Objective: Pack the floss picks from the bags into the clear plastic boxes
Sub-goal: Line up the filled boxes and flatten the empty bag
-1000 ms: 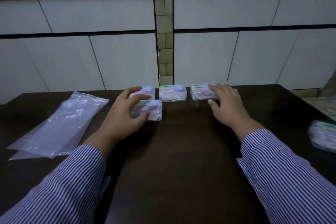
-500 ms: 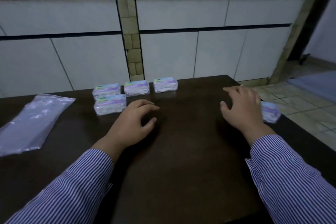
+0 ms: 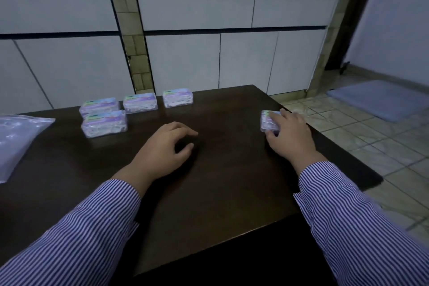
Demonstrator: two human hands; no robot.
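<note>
In the head view, four closed clear boxes [image 3: 104, 123] of floss picks are grouped at the far left of the dark surface [image 3: 222, 183]. A fifth box [image 3: 268, 121] near the right edge is clasped by the right hand [image 3: 290, 134]. The left hand [image 3: 164, 148] is held loosely curled, fingers [image 3: 185, 130] apart, gripping nothing. An empty bag [image 3: 16, 141] lies far left.

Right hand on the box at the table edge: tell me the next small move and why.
Probably close the right hand around that box and carry it left to the four boxes grouped at the back. It sits alone near the table's right edge; the left hand is empty.
</note>
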